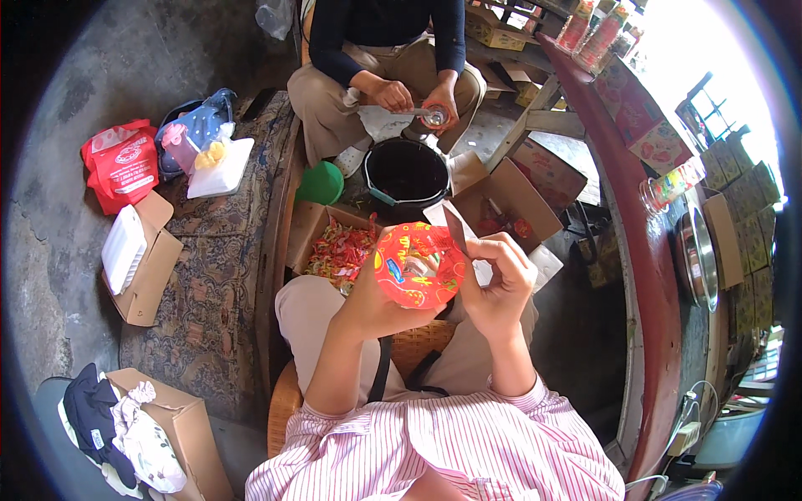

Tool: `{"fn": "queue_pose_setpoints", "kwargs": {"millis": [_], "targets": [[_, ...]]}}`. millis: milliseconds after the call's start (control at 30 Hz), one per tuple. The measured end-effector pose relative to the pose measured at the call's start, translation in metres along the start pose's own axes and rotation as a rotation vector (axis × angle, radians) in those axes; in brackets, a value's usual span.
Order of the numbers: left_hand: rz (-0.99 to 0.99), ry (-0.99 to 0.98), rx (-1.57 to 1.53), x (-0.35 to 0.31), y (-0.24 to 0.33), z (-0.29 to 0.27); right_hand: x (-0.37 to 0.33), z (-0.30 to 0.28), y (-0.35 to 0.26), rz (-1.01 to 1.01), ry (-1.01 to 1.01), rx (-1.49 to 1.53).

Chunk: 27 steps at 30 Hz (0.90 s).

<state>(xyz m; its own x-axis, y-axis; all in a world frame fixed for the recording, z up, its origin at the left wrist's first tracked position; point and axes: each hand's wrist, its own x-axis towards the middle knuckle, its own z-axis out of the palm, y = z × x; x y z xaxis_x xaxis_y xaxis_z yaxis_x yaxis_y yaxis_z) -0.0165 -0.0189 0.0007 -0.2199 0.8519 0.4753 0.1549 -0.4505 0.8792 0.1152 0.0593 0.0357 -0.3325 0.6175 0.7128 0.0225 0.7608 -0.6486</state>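
Note:
My left hand (361,299) is wrapped round a plastic cup (418,267) whose round red face, printed in yellow with a pale middle, points up at me. Close against its right rim, my right hand (503,280) is closed, thumb and bent fingers together, on a thin dark blade (455,227). The blade's handle is hidden in that hand. Just beyond the cup sits a cardboard box of shredded red and yellow wrapper strips (338,250).
Across from me, a person's hands (391,97) hold a clear cup (434,117) and a flat tool over a black bucket (408,174). Open cardboard box (510,196) to the right; green bowl (322,182) beside the bucket; patterned bench (213,275) left; red-edged counter (614,192) right.

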Motion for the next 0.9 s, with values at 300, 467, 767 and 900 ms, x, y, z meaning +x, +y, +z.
{"fn": "queue_pose_setpoints", "kwargs": {"millis": [300,467,767,900], "targets": [[0.033,0.178,-0.092,0.010,-0.004,0.008,0.001,0.000,-0.005,-0.118,0.137,-0.159],[0.000,0.117,0.025,0.009,-0.006,0.010,0.001,0.004,-0.003,-0.187,0.190,-0.187],[0.081,0.057,0.286,0.012,-0.005,0.014,-0.001,0.001,-0.003,-0.179,0.262,-0.184],[-0.011,0.201,0.207,0.008,-0.013,0.020,-0.006,0.002,-0.004,-0.201,0.266,-0.191]]}}
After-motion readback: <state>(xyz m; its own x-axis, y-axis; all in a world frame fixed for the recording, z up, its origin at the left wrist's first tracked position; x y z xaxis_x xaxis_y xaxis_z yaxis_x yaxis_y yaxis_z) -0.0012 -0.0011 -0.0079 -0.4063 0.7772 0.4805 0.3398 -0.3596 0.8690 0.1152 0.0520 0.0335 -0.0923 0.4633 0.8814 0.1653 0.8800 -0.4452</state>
